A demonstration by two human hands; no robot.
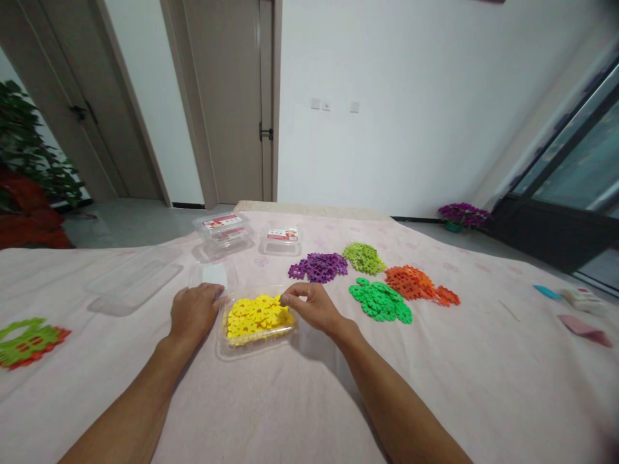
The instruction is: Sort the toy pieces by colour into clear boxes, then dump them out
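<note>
Farthest left, well apart from our left grip point(196, 312), we see a green and red toy point(39, 341) on the pink cloth point(232, 412). Nearer that grip, on its left, lies a clear tray point(138, 281). The left grip has its fingers at the left edge of a clear box point(233, 352); how far open it is, and whether it has hold of that edge, we cannot tell. Beyond it stand stacked boxes point(225, 233) (red and white label on top). Between our grips sits the clear box, heaped with yellow pieces point(256, 317). Our right grip point(314, 306) is at its right side, thumb and forefinger nearly together by the pieces; we cannot tell whether it has one. Beyond and right of this grip lie purple pieces point(323, 266), lime pieces point(363, 258), green pieces point(380, 301) and orange pieces point(410, 282).
</note>
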